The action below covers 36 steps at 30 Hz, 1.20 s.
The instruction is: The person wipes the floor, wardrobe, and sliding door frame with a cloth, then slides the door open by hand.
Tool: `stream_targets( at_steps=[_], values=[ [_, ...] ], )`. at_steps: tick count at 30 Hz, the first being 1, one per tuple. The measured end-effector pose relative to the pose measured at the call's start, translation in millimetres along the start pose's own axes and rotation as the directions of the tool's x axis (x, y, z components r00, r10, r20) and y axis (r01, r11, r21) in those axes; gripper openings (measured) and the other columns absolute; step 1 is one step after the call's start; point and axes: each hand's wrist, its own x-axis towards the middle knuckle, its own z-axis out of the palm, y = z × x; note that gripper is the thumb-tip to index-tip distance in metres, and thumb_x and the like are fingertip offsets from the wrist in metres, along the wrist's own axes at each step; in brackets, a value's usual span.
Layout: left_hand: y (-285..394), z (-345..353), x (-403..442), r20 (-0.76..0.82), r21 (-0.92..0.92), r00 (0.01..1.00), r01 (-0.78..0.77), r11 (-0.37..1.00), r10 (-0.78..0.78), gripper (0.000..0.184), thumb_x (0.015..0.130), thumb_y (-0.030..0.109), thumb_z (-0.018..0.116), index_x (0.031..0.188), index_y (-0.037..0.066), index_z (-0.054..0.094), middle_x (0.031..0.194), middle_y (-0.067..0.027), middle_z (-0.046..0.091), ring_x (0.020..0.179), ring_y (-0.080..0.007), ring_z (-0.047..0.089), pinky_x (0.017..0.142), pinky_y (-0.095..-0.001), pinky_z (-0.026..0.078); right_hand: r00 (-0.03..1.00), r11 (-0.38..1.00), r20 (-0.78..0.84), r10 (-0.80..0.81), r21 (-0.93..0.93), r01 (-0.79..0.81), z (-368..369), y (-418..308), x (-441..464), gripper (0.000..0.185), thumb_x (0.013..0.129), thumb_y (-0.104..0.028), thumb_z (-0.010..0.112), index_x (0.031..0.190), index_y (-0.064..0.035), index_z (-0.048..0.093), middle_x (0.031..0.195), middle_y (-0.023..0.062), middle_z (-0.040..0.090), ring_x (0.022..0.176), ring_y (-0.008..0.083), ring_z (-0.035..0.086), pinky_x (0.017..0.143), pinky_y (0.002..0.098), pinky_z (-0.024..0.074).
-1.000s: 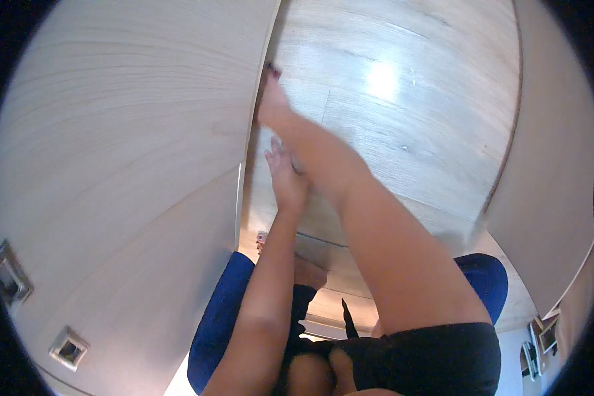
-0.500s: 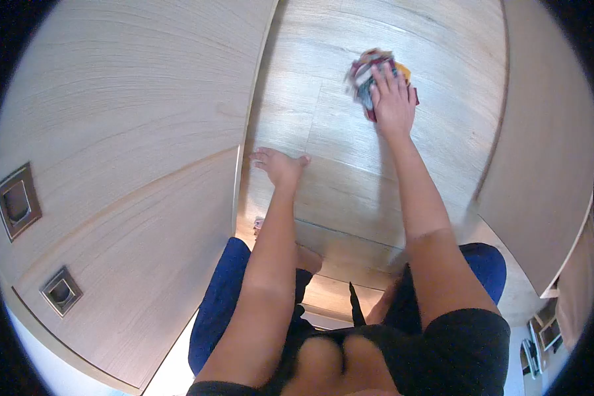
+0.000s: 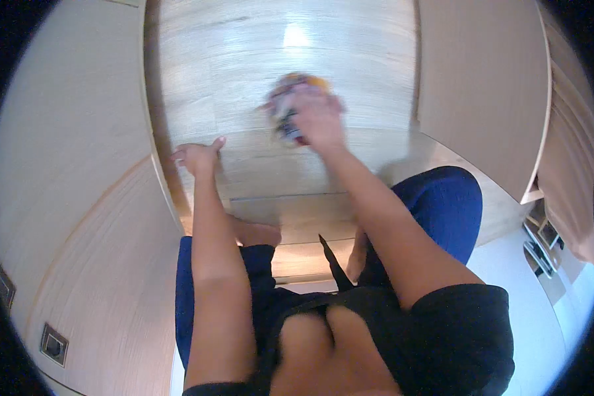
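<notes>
My right hand (image 3: 318,120) lies on a crumpled multicoloured cloth (image 3: 287,125), pressing it against the wood-look floor (image 3: 244,79). Yellow, white and dark red patches show on the cloth around the fingers. Both hand and cloth are smeared by motion. My left hand (image 3: 198,158) rests on the floor beside the left panel, with its thumb and fingers apart and nothing in it.
A tall light wood panel (image 3: 79,145) with square recessed pulls (image 3: 54,344) runs along the left. Another wood panel (image 3: 485,86) borders the right side, with brown fabric (image 3: 571,178) beyond it. My bent knees (image 3: 442,204) are close below my arms.
The view has shifted, so the floor sits further left. My right hand and the cloth have come nearer to my body. My left hand stays by the left panel.
</notes>
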Motion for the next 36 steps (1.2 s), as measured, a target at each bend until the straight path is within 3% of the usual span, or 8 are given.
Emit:
stream_targets(
  at_steps=[6, 8, 12, 16, 21, 27, 30, 36],
  values=[
    [-6, 5, 2, -0.039, -0.03, 0.999, -0.031, 0.999, 0.03, 0.132, 0.057, 0.046, 0.087, 0.139, -0.018, 0.005, 0.145, -0.0413, 0.001, 0.136, -0.054, 0.012, 0.11, -0.0468, 0.03, 0.681, 0.792, -0.405, 0.61, 0.285, -0.539, 23, 147, -30, 0.058, 0.096, -0.036, 0.04, 0.145, -0.0064, 0.03, 0.154, 0.0155, 0.02, 0.138, 0.0366, 0.025, 0.112, 0.0525, 0.0168],
    [-4, 0, -2, -0.037, -0.04, 0.999, -0.017, 0.999, 0.015, 0.131, 0.057, 0.045, 0.087, 0.139, -0.018, 0.005, 0.145, -0.0421, 0.001, 0.136, -0.0541, 0.012, 0.111, -0.0465, 0.029, 0.347, 0.518, -0.439, 0.828, 0.365, -0.773, 25, 104, 9, 0.059, 0.096, -0.038, 0.039, 0.145, -0.0059, 0.029, 0.154, 0.0168, 0.02, 0.139, 0.0395, 0.02, 0.112, 0.0528, 0.0143],
    [-9, 16, 4, -0.052, 0.024, 0.997, -0.052, 0.998, 0.054, 0.131, 0.058, 0.044, 0.086, 0.137, -0.021, 0.005, 0.143, -0.0437, 0.005, 0.136, -0.0536, 0.014, 0.114, -0.048, 0.02, 0.856, 0.967, -0.451, 0.251, 0.074, -0.244, 21, -28, 53, 0.06, 0.091, -0.043, 0.047, 0.143, -0.0137, 0.037, 0.154, 0.0104, 0.022, 0.141, 0.0346, 0.019, 0.113, 0.0506, 0.0142],
    [4, -1, -8, -0.054, 0.058, 0.998, -0.018, 0.998, 0.021, 0.133, 0.055, 0.046, 0.087, 0.135, -0.025, 0.006, 0.142, -0.0442, 0.011, 0.135, -0.0534, 0.016, 0.114, -0.0497, 0.015, 0.799, 0.871, -0.38, -0.466, -0.034, 0.491, 57, -117, 89, 0.041, 0.091, -0.037, 0.049, 0.127, -0.0172, 0.053, 0.141, 0.0087, 0.044, 0.131, 0.0351, 0.038, 0.104, 0.0491, 0.0324],
    [3, -1, -5, -0.063, 0.026, 0.996, -0.06, 0.998, 0.061, 0.134, 0.054, 0.047, 0.087, 0.135, -0.024, 0.008, 0.142, -0.0439, 0.011, 0.136, -0.0524, 0.012, 0.114, -0.0503, 0.014, 0.992, 0.888, -0.099, 0.078, 0.46, -0.024, -16, -158, 157, 0.032, 0.088, -0.026, 0.054, 0.118, -0.0137, 0.054, 0.113, 0.0127, 0.056, 0.103, 0.0358, 0.056, 0.086, 0.0475, 0.0445],
    [-14, 24, 14, -0.019, 0.159, 1.0, 0.013, 0.987, -0.01, 0.129, 0.058, 0.052, 0.083, 0.138, -0.019, 0.011, 0.144, -0.041, 0.012, 0.135, -0.0543, 0.014, 0.111, -0.0539, 0.019, 0.817, 0.392, -0.574, 0.055, 0.765, 0.511, -71, -234, 109, 0.033, 0.082, -0.016, 0.067, 0.113, -0.0081, 0.058, 0.108, 0.0159, 0.058, 0.099, 0.0333, 0.059, 0.084, 0.0412, 0.0479],
    [-57, 71, 40, -0.112, -0.11, 0.893, -0.447, 0.888, 0.435, 0.108, 0.075, 0.056, 0.067, 0.141, -0.013, 0.016, 0.146, -0.0387, 0.013, 0.134, -0.0553, 0.016, 0.109, -0.0592, 0.02, 0.827, 0.239, -0.541, 0.152, 0.832, 0.501, -64, -272, 94, 0.022, 0.085, -0.02, 0.066, 0.102, -0.0069, 0.065, 0.102, 0.0132, 0.063, 0.096, 0.0286, 0.061, 0.084, 0.0348, 0.0472],
    [-8, 33, 18, 0.025, 0.495, 0.996, -0.089, 0.864, 0.088, 0.076, 0.091, 0.047, 0.046, 0.144, -0.003, 0.024, 0.145, -0.0355, 0.022, 0.131, -0.0586, 0.019, 0.104, -0.0667, 0.021, 0.828, 0.261, -0.513, 0.225, 0.851, 0.456, -86, -262, 139, 0.013, 0.081, -0.011, 0.067, 0.093, -0.0054, 0.067, 0.093, 0.0117, 0.067, 0.088, 0.0255, 0.064, 0.08, 0.0349, 0.0487]
  ],
)
